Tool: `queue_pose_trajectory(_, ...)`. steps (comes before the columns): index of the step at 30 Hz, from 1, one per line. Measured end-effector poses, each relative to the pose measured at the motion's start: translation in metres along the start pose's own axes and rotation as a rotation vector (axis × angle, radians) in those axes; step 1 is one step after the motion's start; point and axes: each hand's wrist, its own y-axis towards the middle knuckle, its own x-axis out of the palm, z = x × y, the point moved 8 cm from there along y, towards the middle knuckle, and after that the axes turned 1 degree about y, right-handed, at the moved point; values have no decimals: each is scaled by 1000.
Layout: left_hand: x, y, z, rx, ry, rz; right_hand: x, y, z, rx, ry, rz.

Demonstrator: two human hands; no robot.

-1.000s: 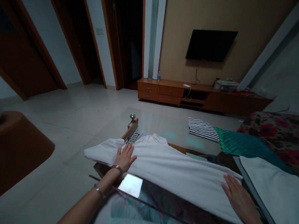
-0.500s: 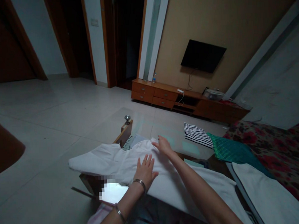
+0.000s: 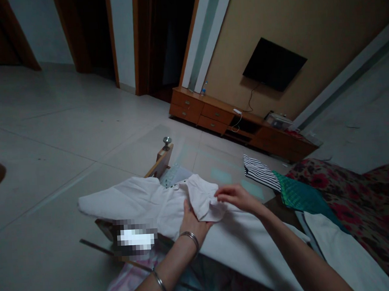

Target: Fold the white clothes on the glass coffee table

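A white shirt (image 3: 138, 200) lies spread across a glass-topped table (image 3: 211, 162), one sleeve hanging past the left edge. My left hand (image 3: 192, 223), with two bracelets on the wrist, presses on the shirt under a folded-over flap of cloth. My right hand (image 3: 236, 196) pinches the shirt's collar-end flap (image 3: 204, 199) and holds it pulled back over the body of the shirt.
A striped folded garment (image 3: 259, 170) and a green one (image 3: 297, 190) lie at the table's far right, beside a floral sofa (image 3: 356, 193). A white cloth (image 3: 343, 250) lies near right. A low wooden TV cabinet (image 3: 232, 122) and wall TV (image 3: 273, 63) stand behind. Tiled floor (image 3: 50, 135) spreads left.
My right hand crossed from the shirt's near-right hem to its collar end, took hold of the cloth and folded it back. My left hand slid right along the shirt. The view swung left.
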Motion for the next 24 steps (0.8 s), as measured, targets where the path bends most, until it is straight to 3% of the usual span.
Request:
queue_pose_trajectory(3, 3, -1, -2, -15, 13, -1, -14, 57, 40, 180, -128, 248)
queue_pose_trajectory(6, 6, -1, -5, -33, 7, 17, 4, 103, 66, 317, -109, 245)
queue_pose_trajectory(8, 7, 0, -8, -45, 7, 36, 17, 119, 72, 330, -40, 195)
queue_pose_trajectory(11, 8, 0, -9, -37, 61, 76, 17, 121, 75, 320, 29, 203)
queue_pose_trajectory(16, 3, -4, -6, 12, 187, 203, 0, 110, 94, 393, 116, 345)
queue_pose_trajectory(20, 2, -5, -6, -15, 193, 176, -8, 110, 105, 452, 120, 471)
queue_pose_trajectory(24, 3, -5, -7, -50, 186, 117, -18, 104, 111, 500, 99, 411)
